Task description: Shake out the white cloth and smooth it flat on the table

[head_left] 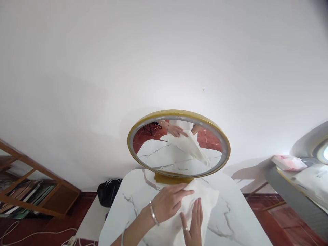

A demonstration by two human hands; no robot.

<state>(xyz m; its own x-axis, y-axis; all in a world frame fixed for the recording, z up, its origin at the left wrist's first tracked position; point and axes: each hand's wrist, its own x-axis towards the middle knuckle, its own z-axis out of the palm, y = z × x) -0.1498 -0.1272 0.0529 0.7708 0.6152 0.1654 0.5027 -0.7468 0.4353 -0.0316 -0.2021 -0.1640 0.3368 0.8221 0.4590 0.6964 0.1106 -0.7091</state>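
Note:
A white cloth or soft paper sheet [205, 194] is spread and creased under my hands, over the table's front middle and up to the mirror's base. My left hand [167, 201], with a silver bangle at the wrist, rests on it, index finger stretched to the right and the other fingers partly bent. Beside it my right hand [193, 222] lies on the sheet, fingers straight and close together, thumb apart, a ring on one finger. Behind the sheet stands an oval-looking mirror [176, 148] with a gold rim, reflecting a hand and the raised sheet.
The white marble-patterned table [230, 208] stands against a white wall. Left of it are a black bag [109, 193], a wooden shelf [33, 181] with books and loose cables [46, 233]. On the right, a pink-and-white pack [288, 162] lies on another table near a bright lamp [325, 152].

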